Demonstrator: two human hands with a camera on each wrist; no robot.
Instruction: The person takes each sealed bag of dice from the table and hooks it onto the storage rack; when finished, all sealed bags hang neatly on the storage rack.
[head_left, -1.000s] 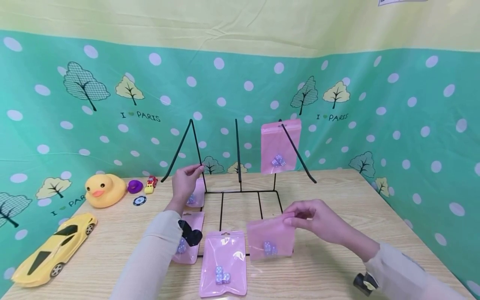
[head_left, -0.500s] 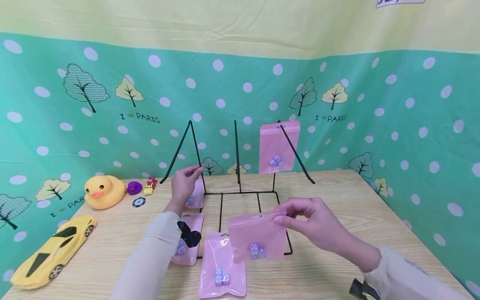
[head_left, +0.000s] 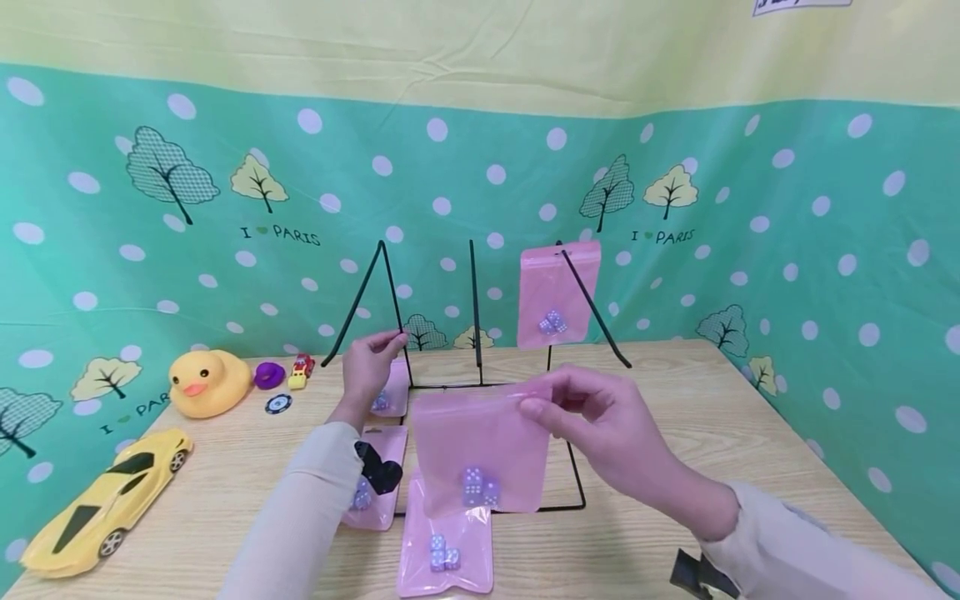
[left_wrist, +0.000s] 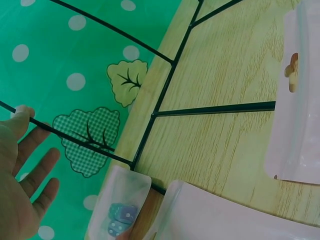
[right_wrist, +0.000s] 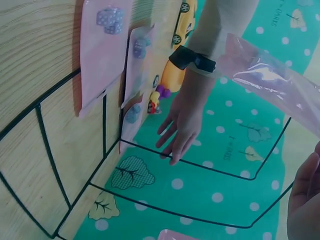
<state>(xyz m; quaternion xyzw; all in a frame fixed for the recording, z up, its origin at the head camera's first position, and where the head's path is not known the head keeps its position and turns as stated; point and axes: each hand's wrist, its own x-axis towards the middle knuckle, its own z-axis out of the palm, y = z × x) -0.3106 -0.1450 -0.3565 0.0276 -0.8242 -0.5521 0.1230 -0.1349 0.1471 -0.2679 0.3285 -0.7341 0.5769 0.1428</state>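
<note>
My right hand (head_left: 615,417) pinches the top corner of a pink zip bag (head_left: 480,425), with several pale blue dice at its bottom. The bag is raised in front of a black wire rack (head_left: 476,308) and overlaps another bag (head_left: 420,558) lying nearer me. My left hand (head_left: 367,367) pinches the rack's left upright between thumb and finger; the left wrist view shows that wire (left_wrist: 82,138) passing through the grip. On the rack's right hook hangs another pink bag of dice (head_left: 536,292). The left and middle hooks carry nothing.
Two more dice bags lie on the wooden table by my left arm, a nearer one (head_left: 386,450) and a farther one (head_left: 395,387). Farther left are a yellow toy car (head_left: 112,500), a rubber duck (head_left: 213,387), a purple duck (head_left: 268,375), a tiny car (head_left: 302,372) and a poker chip (head_left: 278,404).
My right hand has carried its bag left and upward, from the rack's right front corner to its middle. The left hand keeps its place on the upright.
</note>
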